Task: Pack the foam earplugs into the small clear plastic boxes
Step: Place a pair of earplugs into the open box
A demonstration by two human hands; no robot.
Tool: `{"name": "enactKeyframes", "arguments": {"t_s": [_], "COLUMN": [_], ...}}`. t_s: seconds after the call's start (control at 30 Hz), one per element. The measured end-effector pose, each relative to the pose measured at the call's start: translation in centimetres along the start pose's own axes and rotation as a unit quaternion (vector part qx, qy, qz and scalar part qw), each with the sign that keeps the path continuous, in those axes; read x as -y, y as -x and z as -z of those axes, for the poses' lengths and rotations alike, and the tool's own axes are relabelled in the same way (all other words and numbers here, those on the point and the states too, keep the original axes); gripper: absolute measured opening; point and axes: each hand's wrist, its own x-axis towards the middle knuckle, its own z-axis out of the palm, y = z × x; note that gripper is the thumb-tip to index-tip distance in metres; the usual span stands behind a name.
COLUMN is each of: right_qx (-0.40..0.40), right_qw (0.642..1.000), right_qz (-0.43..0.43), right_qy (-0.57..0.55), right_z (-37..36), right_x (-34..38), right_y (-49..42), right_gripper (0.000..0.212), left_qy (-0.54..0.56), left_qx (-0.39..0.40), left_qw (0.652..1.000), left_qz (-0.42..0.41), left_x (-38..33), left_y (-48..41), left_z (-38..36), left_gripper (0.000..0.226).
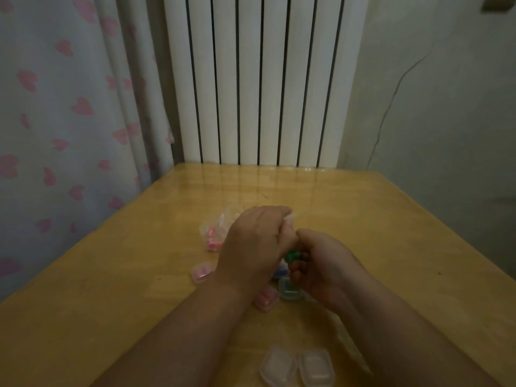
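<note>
My left hand (252, 247) is curled round a small clear plastic box, of which only a pale edge (290, 217) shows above the fingers. My right hand (324, 263) meets it and pinches green foam earplugs (291, 256). A clear bag of pink earplugs (220, 233) lies just beyond my left hand. Closed boxes with pink earplugs lie at the left (201, 272) and under my wrists (266, 300). A box with a bluish-green filling (289, 289) sits below my right hand. An open, empty clear box (297, 367) lies at the near edge.
Everything rests on a yellow wooden table (111, 289) pushed against a white radiator (262, 79). A curtain with pink hearts (69, 107) hangs on the left and a bare wall stands on the right.
</note>
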Motion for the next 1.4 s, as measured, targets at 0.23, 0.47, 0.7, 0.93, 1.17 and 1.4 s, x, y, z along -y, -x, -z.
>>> {"name": "enactKeyframes", "arguments": {"t_s": [0.23, 0.47, 0.7, 0.93, 1.17, 1.4], "right_qx": [-0.039, -0.084, -0.103, -0.105, -0.116, -0.161], "right_qw": [0.985, 0.953, 0.942, 0.896, 0.862, 0.83], "right_qz": [0.086, 0.183, 0.266, 0.357, 0.38, 0.39], "right_qy": [0.145, 0.224, 0.174, 0.241, 0.314, 0.366], "right_z": [0.4, 1.1, 1.6, 0.8, 0.8, 0.6], "right_x": [0.5, 1.0, 0.8, 0.2, 0.0, -0.4], "right_y": [-0.2, 0.2, 0.1, 0.2, 0.0, -0.3], "right_gripper": [0.012, 0.012, 0.018, 0.022, 0.014, 0.012], "left_qy": [0.203, 0.278, 0.229, 0.24, 0.308, 0.337], "left_qx": [0.049, 0.17, 0.14, 0.155, 0.147, 0.141], "left_qw": [0.939, 0.888, 0.91, 0.908, 0.875, 0.86], "left_qz": [0.274, 0.325, 0.314, 0.308, 0.344, 0.356], "left_x": [0.5, 1.1, 1.4, 1.2, 1.3, 1.4], "left_y": [-0.3, -0.8, -0.5, -0.4, -0.4, -0.4], "left_z": [1.5, 2.6, 2.4, 2.2, 2.2, 2.3], "left_gripper": [0.039, 0.037, 0.042, 0.041, 0.041, 0.042]}}
